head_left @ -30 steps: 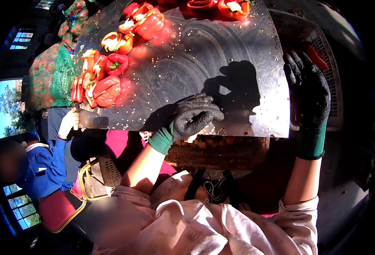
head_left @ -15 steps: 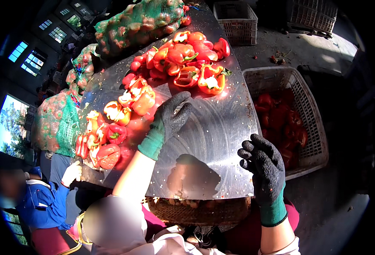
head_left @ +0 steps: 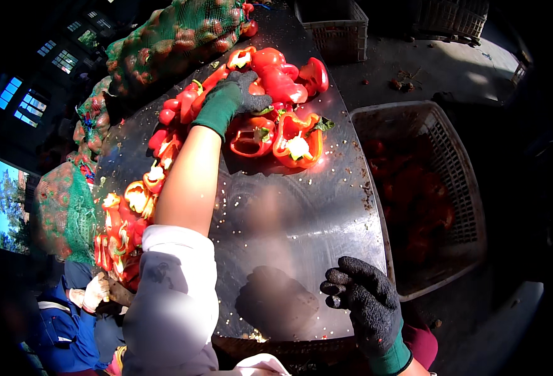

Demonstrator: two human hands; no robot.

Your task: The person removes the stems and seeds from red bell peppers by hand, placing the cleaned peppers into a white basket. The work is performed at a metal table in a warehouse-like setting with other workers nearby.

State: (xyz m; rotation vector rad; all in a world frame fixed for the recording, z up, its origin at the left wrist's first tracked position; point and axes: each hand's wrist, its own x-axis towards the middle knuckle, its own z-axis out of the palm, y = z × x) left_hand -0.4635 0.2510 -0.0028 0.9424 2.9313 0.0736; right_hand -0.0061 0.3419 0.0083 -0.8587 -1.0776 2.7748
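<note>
My left hand, in a dark and green glove, reaches across the steel table and rests on a pile of red peppers at its far end; its fingers curl over one pepper, grip unclear. Two halved red peppers lie cut side up just right of that wrist. My right hand, in a black glove, hovers at the table's near right corner with fingers loosely bent and nothing in it.
More cut peppers line the table's left edge. Green mesh sacks lie at the far left. A plastic crate holding red peppers stands to the right, another crate beyond. A person in blue stands at lower left.
My left hand has stretched farther away from me, from the table's near edge up onto the far pepper pile. My right hand has dropped to the near right corner.
</note>
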